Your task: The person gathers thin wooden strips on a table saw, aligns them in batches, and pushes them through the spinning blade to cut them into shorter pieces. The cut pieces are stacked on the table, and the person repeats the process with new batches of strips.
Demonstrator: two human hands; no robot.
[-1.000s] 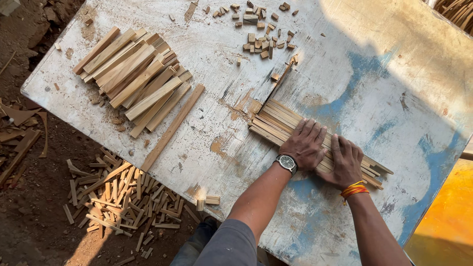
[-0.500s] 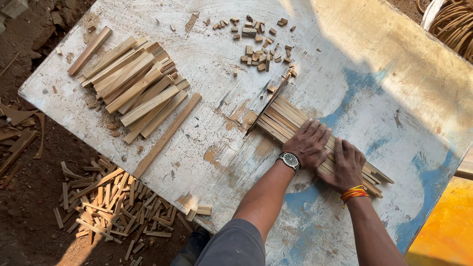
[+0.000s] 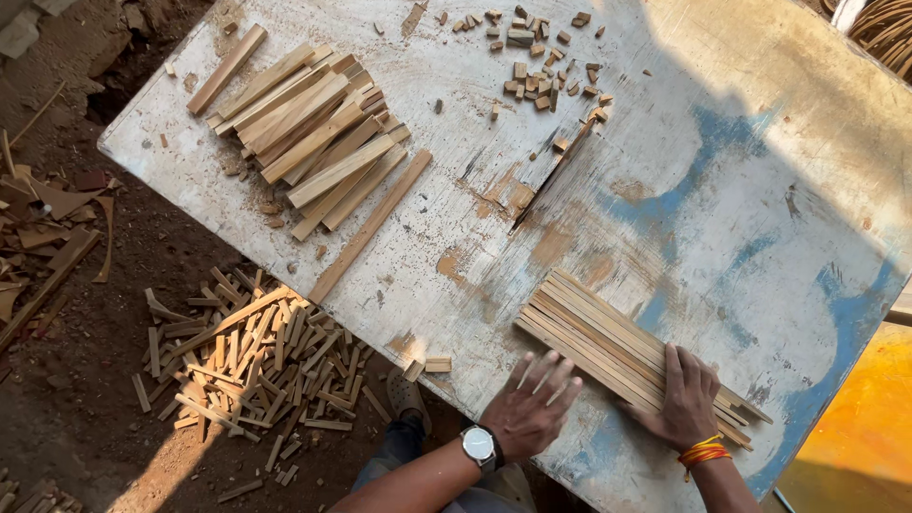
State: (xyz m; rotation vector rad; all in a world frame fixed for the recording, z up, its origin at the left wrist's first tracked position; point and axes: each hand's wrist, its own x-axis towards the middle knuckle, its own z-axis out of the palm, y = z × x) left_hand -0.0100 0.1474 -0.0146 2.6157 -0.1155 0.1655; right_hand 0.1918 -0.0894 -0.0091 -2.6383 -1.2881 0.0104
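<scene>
The right hand [image 3: 686, 397] lies flat, fingers spread, pressing the near end of a row of thin wooden strips [image 3: 608, 347] – no closed grasp. The left hand [image 3: 530, 408], open and blurred, hovers just beside the strips near the table's front edge. The worn metal table [image 3: 760, 171], scratched and patched blue, has bare room to the right; a pile of wider slats [image 3: 313, 142] and small offcuts [image 3: 537, 57] lie farther off, and scrap sticks [image 3: 252, 356] litter the dirt floor – below the edge.

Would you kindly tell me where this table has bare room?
Bare: the blue-stained stretch of table beyond the flat strips under the right hand. Crowded: stacked slats and small offcuts at the far edge.
</scene>
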